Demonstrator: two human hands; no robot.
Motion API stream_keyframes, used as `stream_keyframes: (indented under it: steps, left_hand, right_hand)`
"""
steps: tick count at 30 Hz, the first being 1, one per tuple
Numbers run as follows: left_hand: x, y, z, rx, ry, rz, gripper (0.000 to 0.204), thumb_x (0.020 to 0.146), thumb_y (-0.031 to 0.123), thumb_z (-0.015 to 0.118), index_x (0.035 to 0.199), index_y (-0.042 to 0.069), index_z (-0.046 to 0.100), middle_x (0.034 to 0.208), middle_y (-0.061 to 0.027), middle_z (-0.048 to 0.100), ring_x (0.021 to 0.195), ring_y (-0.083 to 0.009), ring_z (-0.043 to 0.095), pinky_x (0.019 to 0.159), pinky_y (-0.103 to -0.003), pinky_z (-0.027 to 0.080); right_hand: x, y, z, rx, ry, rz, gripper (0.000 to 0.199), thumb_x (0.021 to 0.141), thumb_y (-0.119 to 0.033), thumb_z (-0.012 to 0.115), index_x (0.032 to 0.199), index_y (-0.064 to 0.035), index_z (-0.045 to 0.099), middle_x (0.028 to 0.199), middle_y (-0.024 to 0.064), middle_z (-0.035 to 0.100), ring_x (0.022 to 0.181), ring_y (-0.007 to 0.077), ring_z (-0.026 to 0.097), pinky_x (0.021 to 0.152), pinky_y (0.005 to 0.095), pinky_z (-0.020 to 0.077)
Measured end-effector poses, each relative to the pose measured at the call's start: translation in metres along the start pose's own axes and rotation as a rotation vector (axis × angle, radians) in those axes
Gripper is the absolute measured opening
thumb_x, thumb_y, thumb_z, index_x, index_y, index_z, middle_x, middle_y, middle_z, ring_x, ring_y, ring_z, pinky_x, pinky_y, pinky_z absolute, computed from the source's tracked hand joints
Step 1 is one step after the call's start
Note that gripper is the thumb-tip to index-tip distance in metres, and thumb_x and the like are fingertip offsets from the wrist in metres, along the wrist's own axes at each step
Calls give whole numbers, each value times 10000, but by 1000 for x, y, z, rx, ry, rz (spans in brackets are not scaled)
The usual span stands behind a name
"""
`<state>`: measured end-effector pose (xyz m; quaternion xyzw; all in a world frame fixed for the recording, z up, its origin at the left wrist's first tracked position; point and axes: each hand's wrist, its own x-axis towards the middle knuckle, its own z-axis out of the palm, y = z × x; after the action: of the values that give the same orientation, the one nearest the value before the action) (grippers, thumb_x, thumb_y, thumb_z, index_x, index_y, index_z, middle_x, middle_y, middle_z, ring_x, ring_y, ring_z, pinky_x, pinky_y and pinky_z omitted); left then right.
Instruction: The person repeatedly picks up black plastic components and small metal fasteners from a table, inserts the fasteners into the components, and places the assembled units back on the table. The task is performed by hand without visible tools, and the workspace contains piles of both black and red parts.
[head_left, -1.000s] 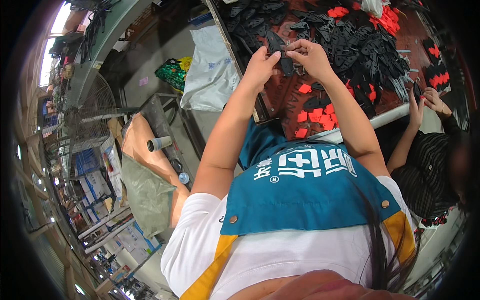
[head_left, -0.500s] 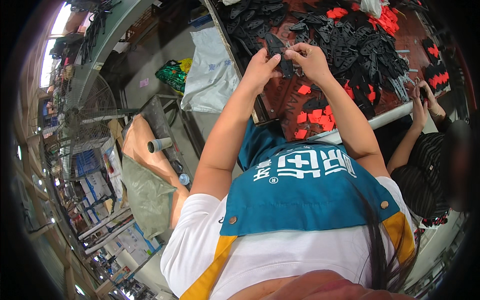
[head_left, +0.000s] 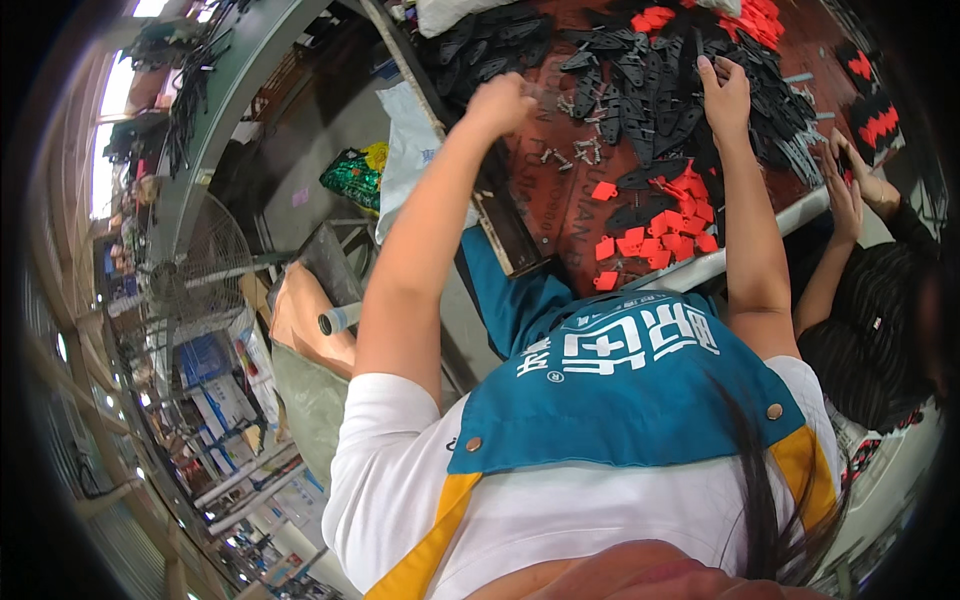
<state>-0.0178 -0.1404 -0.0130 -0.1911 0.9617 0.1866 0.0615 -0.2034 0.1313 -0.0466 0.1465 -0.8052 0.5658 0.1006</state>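
My left hand [head_left: 498, 104] is over the left part of the table, its fingertips smeared by motion. Whether it holds anything cannot be made out. Just right of it lie small metal pins [head_left: 588, 150] on the reddish-brown board. At the right, my right hand [head_left: 728, 95] is at the pile of flat black plastic parts [head_left: 650, 105], thumb and fingers closed on one black plastic part [head_left: 692, 48]. Small red plastic tabs [head_left: 660, 240] lie loose near the table's front edge.
A co-worker's hands [head_left: 850, 185] are at the table's right edge. More red tabs [head_left: 755, 22] are heaped at the far right. A pale rail [head_left: 690, 265] runs along the front. Left of the table are a white sack [head_left: 403, 150] and a large fan [head_left: 165, 275].
My hands have parted. The left has moved left and away from the black part both were at; the right has gone right and farther, to the black pile.
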Motion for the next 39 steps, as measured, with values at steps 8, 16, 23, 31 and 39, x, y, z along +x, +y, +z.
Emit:
stream_keyframes:
  steps: [8, 16, 23, 31, 39]
  left_hand:
    - [84, -86, 23, 489, -41, -76, 259, 853, 90, 448, 1112, 76, 453, 1166, -162, 493, 963, -380, 593, 771, -456, 498]
    - [58, -33, -26, 344, 466, -60, 526, 663, 434, 663, 956, 11, 553, 1017, -177, 540, 889, -370, 590, 732, -450, 502]
    - [-64, 67, -75, -580, 599, -23, 288, 767, 233, 624, 905, -13, 565, 793, -107, 625, 729, -203, 585, 690, -312, 450]
    - [-95, 50, 11, -1292, 381, -39, 156, 845, 120, 624, 931, 18, 542, 856, -3, 585, 697, -69, 521, 615, -223, 441]
    - [-92, 29, 14, -1549, 196, -254, 171, 929, 169, 499, 1044, 47, 528, 950, -25, 611, 817, -121, 597, 701, -282, 497]
  right_hand:
    - [-50, 2, -1, -118, -287, -172, 200, 795, -197, 628, 926, -47, 618, 933, 122, 588, 878, 289, 578, 781, 365, 458]
    - [-68, -20, 71, -201, -411, -644, 124, 682, -73, 678, 781, -92, 605, 853, 27, 564, 869, 249, 507, 754, 355, 434]
    - [-52, -28, 151, -685, -664, -642, 138, 756, -168, 561, 807, -102, 671, 892, 66, 640, 921, 270, 553, 770, 398, 428]
    - [-41, -47, 171, -745, -938, -396, 180, 711, -195, 598, 818, -73, 677, 914, 146, 669, 855, 329, 618, 757, 418, 471]
    - [-53, -91, 110, 227, -1081, 102, 163, 863, -187, 572, 895, -29, 589, 786, 9, 634, 690, 62, 565, 613, 200, 409]
